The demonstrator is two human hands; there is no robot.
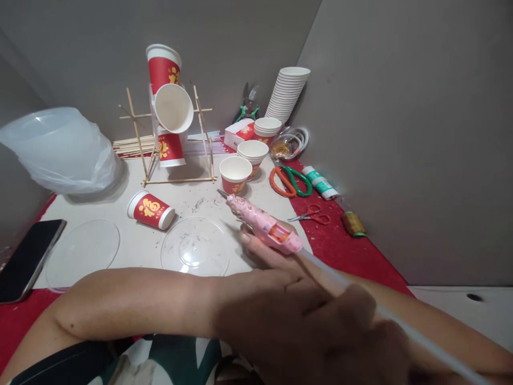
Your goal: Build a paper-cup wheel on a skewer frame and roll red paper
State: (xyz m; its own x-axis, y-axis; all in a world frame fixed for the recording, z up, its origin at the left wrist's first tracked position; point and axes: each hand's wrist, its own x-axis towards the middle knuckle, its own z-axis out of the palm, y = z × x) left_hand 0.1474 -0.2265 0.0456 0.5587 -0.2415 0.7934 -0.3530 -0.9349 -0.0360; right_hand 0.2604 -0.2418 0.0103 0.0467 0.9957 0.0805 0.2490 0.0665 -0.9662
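Observation:
A pink hot glue gun is gripped in my right hand, its metal nozzle pointing to the upper left near a red-and-white paper cup. A long translucent glue stick runs out of the gun's back end toward the lower right. My left hand reaches across in front of my right arm, with its fingers closed around that stick. The left hand is somewhat blurred. Below the nozzle a clear round plastic lid lies flat. Another paper cup rests on its side left of it.
Behind stands a stick frame carrying several paper cups. Stacked cups, orange-and-green scissors, small red scissors and thread spools are at right. A plastic bag, another lid and a phone sit left.

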